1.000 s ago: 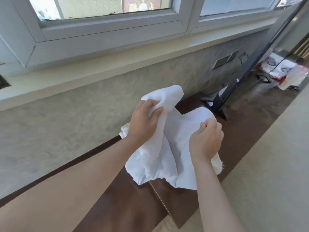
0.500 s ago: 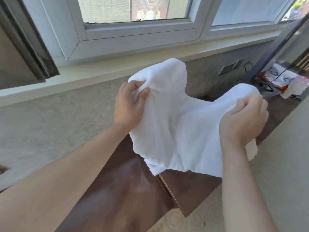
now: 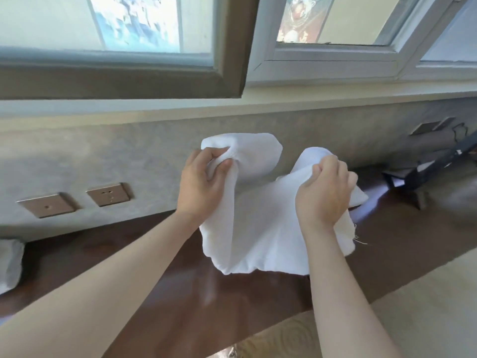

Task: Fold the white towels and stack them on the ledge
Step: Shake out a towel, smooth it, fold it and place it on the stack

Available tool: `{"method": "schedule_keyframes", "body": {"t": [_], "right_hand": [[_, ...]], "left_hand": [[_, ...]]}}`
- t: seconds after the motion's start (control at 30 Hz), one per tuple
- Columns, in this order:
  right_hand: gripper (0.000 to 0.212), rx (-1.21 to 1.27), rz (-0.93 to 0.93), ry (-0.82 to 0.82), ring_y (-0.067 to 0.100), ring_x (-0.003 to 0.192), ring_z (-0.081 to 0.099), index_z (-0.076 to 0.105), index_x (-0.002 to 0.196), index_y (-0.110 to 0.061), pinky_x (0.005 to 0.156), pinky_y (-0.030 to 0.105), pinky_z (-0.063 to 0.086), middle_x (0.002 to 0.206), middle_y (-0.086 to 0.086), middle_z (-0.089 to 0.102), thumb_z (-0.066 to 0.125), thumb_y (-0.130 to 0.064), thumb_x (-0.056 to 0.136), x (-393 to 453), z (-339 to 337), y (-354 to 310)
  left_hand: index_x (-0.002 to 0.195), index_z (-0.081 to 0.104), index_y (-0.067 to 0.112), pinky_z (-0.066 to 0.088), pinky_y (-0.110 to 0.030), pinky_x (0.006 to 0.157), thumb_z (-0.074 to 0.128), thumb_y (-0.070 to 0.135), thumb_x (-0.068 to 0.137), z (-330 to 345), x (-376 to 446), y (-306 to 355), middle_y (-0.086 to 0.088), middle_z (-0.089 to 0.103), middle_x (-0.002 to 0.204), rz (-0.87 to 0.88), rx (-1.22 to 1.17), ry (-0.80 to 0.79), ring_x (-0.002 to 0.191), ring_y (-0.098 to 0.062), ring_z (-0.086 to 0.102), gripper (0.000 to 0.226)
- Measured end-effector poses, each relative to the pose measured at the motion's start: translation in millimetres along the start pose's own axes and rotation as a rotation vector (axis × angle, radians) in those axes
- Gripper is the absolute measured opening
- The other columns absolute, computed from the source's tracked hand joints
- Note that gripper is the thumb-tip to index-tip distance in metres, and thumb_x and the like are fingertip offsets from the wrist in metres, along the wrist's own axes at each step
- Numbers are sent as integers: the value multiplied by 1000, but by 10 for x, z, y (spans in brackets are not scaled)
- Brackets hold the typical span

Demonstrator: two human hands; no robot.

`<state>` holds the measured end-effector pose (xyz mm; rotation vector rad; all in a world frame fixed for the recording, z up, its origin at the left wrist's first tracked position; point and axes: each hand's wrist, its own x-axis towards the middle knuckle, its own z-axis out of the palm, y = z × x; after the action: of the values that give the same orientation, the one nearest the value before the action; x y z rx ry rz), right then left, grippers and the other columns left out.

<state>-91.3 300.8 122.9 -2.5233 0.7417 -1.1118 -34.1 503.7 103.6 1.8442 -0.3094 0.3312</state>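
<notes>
Towel [image 3: 260, 228] hanging above brown ledge [image 3: 154, 293], clear of it, long axis running left-right between grips. Left hand [image 3: 200, 183] pinching upper left corner, right hand [image 3: 324, 192] clutching upper right edge; slack cloth sagging below both.

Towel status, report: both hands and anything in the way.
Left hand and right hand each grip the white towel, held unfolded above the brown ledge. Nothing blocking beneath.

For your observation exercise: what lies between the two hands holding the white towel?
In the head view, only the white towel itself spans between the left hand and right hand, sagging in the middle; nothing else lies there.
</notes>
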Motion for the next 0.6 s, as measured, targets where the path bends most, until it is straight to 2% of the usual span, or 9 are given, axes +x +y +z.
{"method": "schedule_keyframes", "body": {"t": [0.1,0.2,0.33,0.4,0.53,0.6], "right_hand": [[8,55,27,-63,38,100,50,56,97,-2,69,26,15,100,15,61,49,-5,99,-248,124,-219],[7,124,23,-94,36,90,48,55,91,-3,69,27,17,92,13,61,52,-3,97,-293,157,-308],[14,191,45,-78,27,87,39,51,85,-10,70,25,20,87,6,59,56,-3,96,-131,67,-347],[19,211,-1,-53,27,87,40,49,84,-14,71,23,21,86,2,57,58,-2,95,-58,20,-406],[11,245,-46,-76,26,87,41,57,86,-8,73,23,25,88,6,60,59,-2,95,-16,42,-477],[9,260,-37,-110,26,86,40,58,87,-7,74,25,27,89,6,61,58,-3,96,-50,104,-458]], "left_hand": [[113,68,33,36,-4,83,66,26,98,-216,-114,-106,10,59,105,-33,23,0,101,7,55,17],[115,69,31,37,-8,83,66,27,98,-304,-133,-128,8,59,104,-40,32,6,101,2,56,17],[116,70,30,35,-4,81,65,28,98,-182,-21,15,14,56,100,-3,29,10,97,8,53,18],[116,70,29,34,-3,81,65,27,98,-40,43,122,14,55,99,22,33,-3,96,10,53,18],[116,69,30,34,-1,79,65,27,98,182,112,217,15,54,98,24,40,-19,95,11,52,19],[117,69,29,34,0,80,65,27,98,208,120,176,9,57,102,9,69,-16,95,11,52,20]]}}
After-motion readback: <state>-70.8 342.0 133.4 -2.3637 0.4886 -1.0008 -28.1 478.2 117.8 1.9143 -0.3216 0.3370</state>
